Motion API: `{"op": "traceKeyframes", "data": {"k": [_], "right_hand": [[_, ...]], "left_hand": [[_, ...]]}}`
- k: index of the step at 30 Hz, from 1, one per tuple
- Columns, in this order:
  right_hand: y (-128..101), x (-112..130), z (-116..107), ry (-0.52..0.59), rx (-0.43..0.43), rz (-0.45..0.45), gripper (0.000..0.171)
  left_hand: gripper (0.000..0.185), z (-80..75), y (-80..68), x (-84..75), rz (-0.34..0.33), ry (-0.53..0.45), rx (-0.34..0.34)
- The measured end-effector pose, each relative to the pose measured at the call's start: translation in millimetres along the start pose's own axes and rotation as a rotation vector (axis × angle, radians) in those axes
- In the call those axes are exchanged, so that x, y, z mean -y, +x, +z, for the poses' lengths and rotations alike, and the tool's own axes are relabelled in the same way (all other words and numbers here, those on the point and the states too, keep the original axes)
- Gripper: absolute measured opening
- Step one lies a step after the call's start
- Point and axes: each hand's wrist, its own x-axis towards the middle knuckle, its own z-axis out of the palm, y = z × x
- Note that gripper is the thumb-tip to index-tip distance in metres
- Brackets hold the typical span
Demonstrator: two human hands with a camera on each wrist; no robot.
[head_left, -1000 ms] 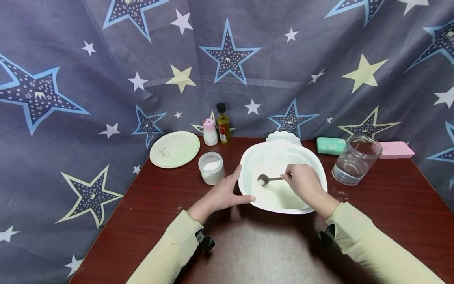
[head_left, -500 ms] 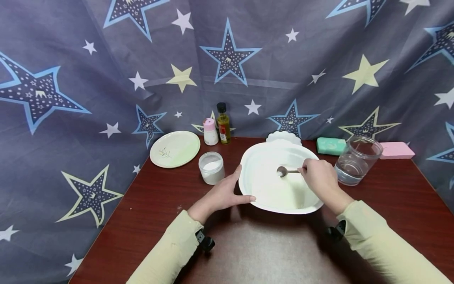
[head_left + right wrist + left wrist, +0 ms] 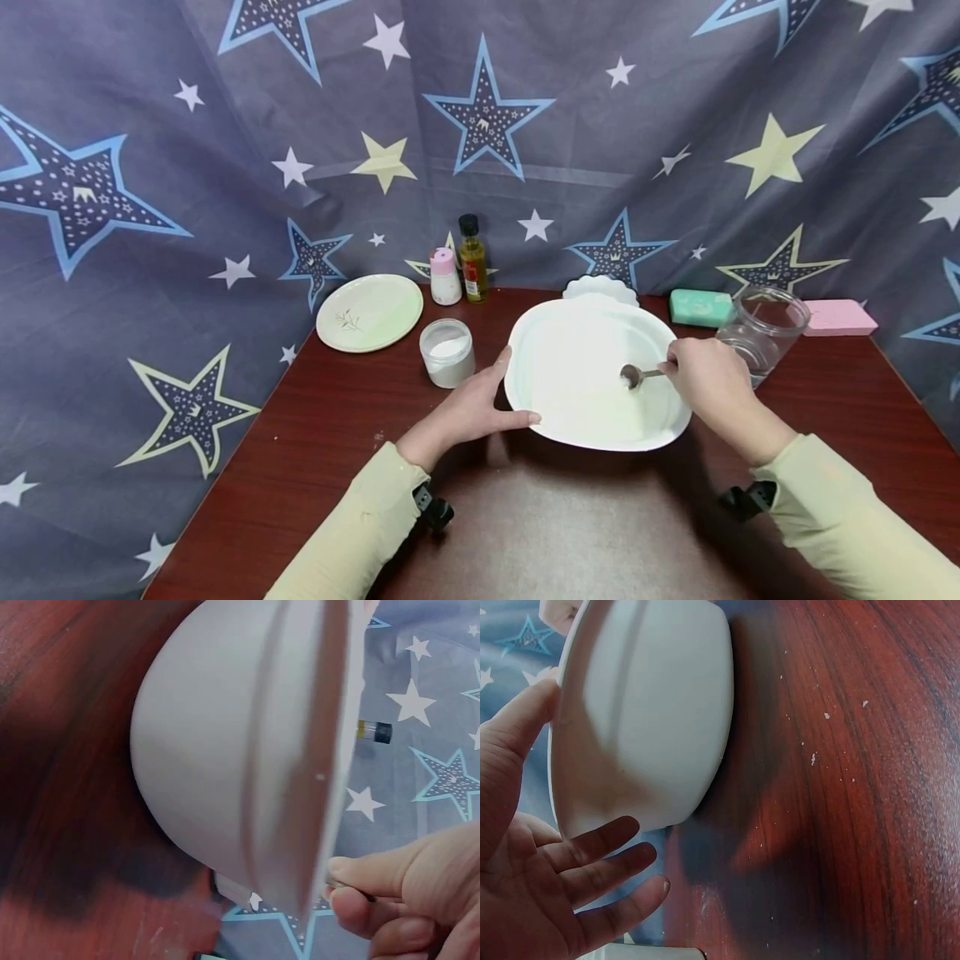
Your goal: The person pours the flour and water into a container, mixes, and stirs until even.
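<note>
While left hand [image 3: 468,412] steadies bowl [image 3: 570,417], right hand [image 3: 708,375] pinches spoon [image 3: 633,377]

The large white bowl [image 3: 577,392] looks smooth, matt plastic. The small spoon [image 3: 633,376] inside it is shiny metal. Beneath the bowl, the dark red counter [image 3: 540,517] shows glossy wood grain; right of the bowl stands a clear glass jar [image 3: 765,329].

Bare table [image 3: 540,517] in front of white bowl [image 3: 592,333], open passage. Left of bowl: powder jar [image 3: 447,353] just beside left hand [image 3: 468,412]. Right: glass jar [image 3: 757,333] close behind right hand [image 3: 708,379]. Bottles [image 3: 472,260], plate [image 3: 369,313] crowd back-left.
</note>
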Motion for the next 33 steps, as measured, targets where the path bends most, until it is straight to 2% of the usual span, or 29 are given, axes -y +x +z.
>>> {"op": "traceKeyframes", "data": {"k": [10,17,27,33], "right_hand": [[-10,-7,-17,-0.009,0.073,-0.129,0.019],[-14,-5,-20,0.023,0.147,-0.153,0.017],[-15,5,-10,0.093,0.157,-0.188,0.015],[-15,14,0,0.114,0.108,-0.23,0.018]], "left_hand": [[0.114,0.7,0.8,0.8,-0.001,0.019,-0.001],[0.114,0.8,0.2,0.0,-0.002,0.012,-0.001],[0.113,-0.2,-1.0,-1.7,-0.02,0.014,0.006],[0.113,0.1,-0.7,-1.4,-0.012,0.026,0.005]]}}
